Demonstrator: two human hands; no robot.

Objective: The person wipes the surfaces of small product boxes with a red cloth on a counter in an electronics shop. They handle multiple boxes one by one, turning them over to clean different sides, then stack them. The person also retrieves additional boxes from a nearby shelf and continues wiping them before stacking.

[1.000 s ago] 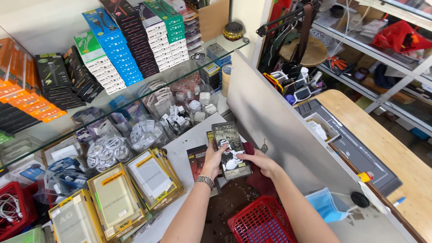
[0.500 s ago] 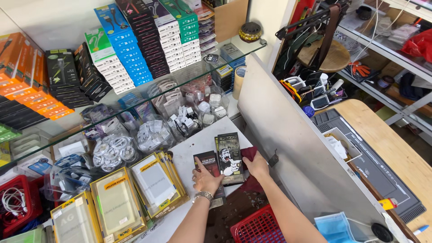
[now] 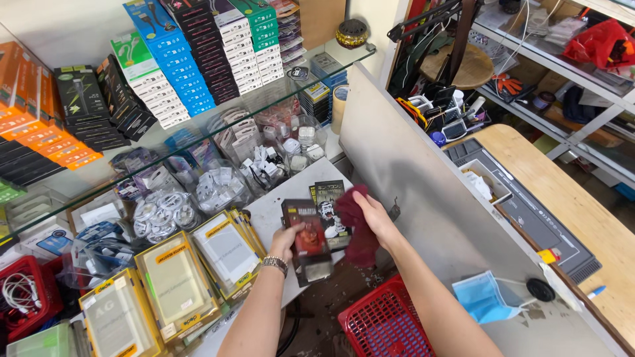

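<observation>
Dark, flat printed packet (image 3: 309, 241) with a red figure on its front sits upright in the left hand (image 3: 286, 242), fingers curled round its lower edge, a metal watch on that wrist; the right hand (image 3: 374, 217) is closed on a crumpled maroon cloth (image 3: 355, 221), pressing it against a second dark packet (image 3: 329, 210) just behind the first; both packets are held above the pale grey worktop (image 3: 274, 208); a red plastic basket (image 3: 383, 324) stands below, near the forearms.

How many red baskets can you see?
2. One red basket sits low in the middle, below the right hand. Another red basket holding white cables is at the far left. More could be hidden.
</observation>
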